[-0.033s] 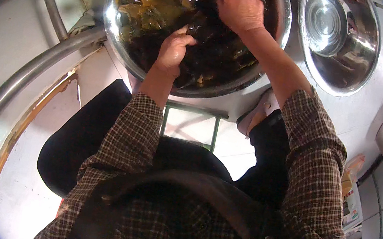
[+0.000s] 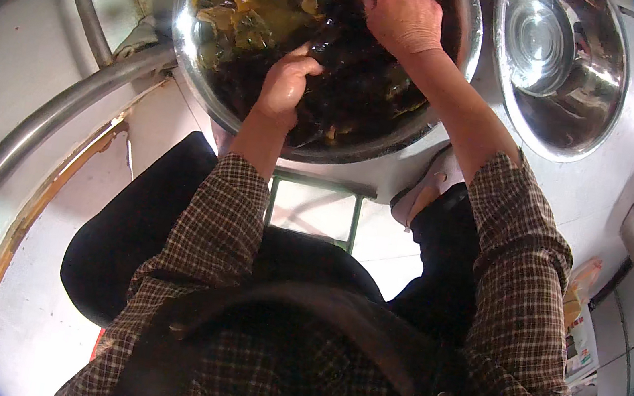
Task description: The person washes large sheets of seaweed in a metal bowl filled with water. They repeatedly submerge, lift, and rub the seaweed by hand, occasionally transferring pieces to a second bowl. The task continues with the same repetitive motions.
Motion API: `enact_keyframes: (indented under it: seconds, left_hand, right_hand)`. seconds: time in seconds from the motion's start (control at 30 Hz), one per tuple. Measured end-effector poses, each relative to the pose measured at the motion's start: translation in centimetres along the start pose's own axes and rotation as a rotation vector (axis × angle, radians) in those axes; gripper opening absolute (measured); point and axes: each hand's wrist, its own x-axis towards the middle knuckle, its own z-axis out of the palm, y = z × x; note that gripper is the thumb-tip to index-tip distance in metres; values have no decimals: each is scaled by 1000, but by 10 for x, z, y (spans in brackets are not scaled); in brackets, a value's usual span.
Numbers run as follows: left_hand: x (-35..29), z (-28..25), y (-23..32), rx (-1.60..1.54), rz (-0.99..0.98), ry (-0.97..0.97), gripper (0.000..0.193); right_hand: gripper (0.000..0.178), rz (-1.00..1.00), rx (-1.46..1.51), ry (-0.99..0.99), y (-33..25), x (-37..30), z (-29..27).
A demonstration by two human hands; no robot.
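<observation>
Wet leafy greens [image 2: 249, 0] lie at mixed angles in the round steel basin [image 2: 184, 27]. The left hand [image 2: 284, 86] reaches forward, thumb rightward; the right hand [image 2: 403, 17] curls palm-down. Whether either grips, I cannot tell.

The basin [image 2: 183, 25] is smooth, shiny metal — the greens [image 2: 253, 4] in it look wet and glossy. Polished metal on the tub [image 2: 597, 96], too; the pipe [image 2: 50, 110] is metal with a duller sheen. Sleeves [image 2: 209, 219] and trousers [image 2: 130, 228] are matt cloth — the floor [image 2: 387, 244], smooth.
</observation>
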Motion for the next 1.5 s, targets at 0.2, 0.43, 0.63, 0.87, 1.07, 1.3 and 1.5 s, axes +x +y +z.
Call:
enact_keyframes:
  seconds: [0.2,0.43,0.63,0.87,1.07,1.3,1.5]
  left_hand:
    - [9,-9,5,-390,-14,137,73]
    - [-5,15,18,-88,-74,219,51]
    - [0,7,16,150,118,172,31]
    - [18,1,0,121,93,350,35]
    - [17,26,7,-442,53,387,42]
    - [4,18,-9,-28,-11,199,65]
    - [-9,22,4,260,92,61,55]
  right_hand:
    - [26,-187,478,-55,-76,-44,-40]
    - [13,-361,-20,-42,-44,-28,-3]
    - [24,-50,188,-55,-17,-10,-15]
    - [31,182,510,210,22,19,-17]
    - [32,-27,613,114,-70,-16,-20]
    - [22,-117,156,-151,-62,1,-3]
    - [26,56,136,61,-18,20,-12]
